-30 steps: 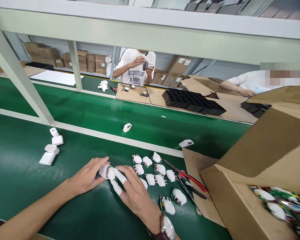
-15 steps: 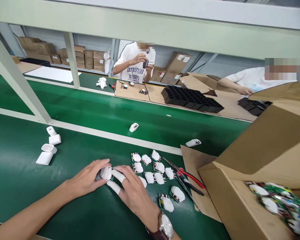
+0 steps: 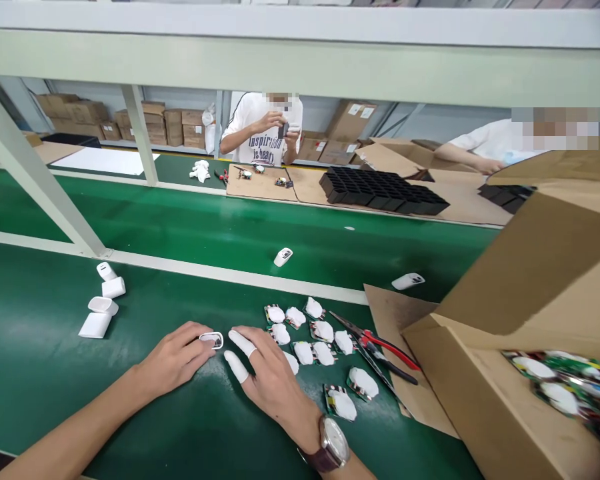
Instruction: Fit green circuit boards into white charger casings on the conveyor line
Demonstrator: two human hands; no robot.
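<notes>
A white plastic charger housing (image 3: 211, 341) is gripped in my left hand (image 3: 176, 357), its open end facing right, with something dark visible inside. Just right of that opening is my right hand (image 3: 267, 373), thumb and index finger apart, white finger cots on both, nothing between them. Several circuit boards with white blobs (image 3: 323, 331) lie on the green bench beyond and beside my right hand. On the left, several white housings (image 3: 96, 325) rest in a loose cluster.
Red-and-black pliers (image 3: 380, 347) lie by a cardboard box (image 3: 460, 380) holding more boards. Two white chargers (image 3: 283, 257) sit on the green belt (image 3: 205, 233) behind a pale rail. Across it, co-workers (image 3: 263, 133) work near a black tray (image 3: 380, 190).
My right fingers have come away from the housing, leaving a gap. The green board edge at its mouth no longer shows. The chargers on the belt have shifted right.
</notes>
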